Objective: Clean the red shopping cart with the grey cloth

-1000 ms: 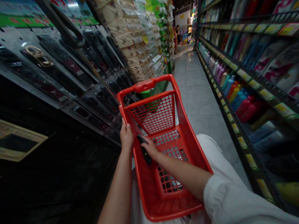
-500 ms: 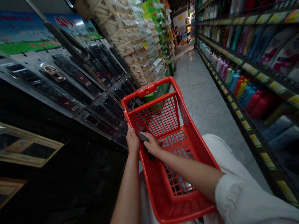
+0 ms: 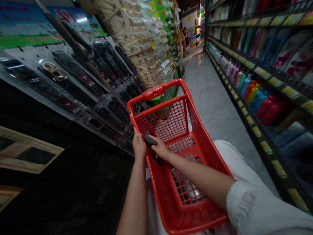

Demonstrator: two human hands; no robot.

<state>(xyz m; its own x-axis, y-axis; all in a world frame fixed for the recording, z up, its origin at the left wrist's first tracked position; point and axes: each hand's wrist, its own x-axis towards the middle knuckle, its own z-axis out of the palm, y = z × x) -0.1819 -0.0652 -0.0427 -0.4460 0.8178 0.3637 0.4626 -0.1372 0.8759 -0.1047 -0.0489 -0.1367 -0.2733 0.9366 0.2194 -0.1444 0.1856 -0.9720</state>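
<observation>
A red plastic shopping basket [image 3: 195,120] with a mesh floor and a red handle bar sits tilted in front of me in a shop aisle. My left hand [image 3: 139,146] is closed over its near left rim. My right hand [image 3: 160,148] reaches across inside the basket, fingers wrapped around a black handle grip [image 3: 153,148] at that same rim. The basket holds no goods that I can see. My white sleeve covers the right forearm.
To the left hangs a wall of packaged belts [image 3: 73,81], with paper-wrapped goods [image 3: 144,49] beyond. Shelves of coloured bottles [image 3: 249,88] line the right. A grey tiled floor [image 3: 210,101] runs ahead. A person [image 3: 186,34] stands far down the aisle.
The view and basket shifted a little to the right between one second ago and now. Both hands have kept their hold on the basket's near rim.
</observation>
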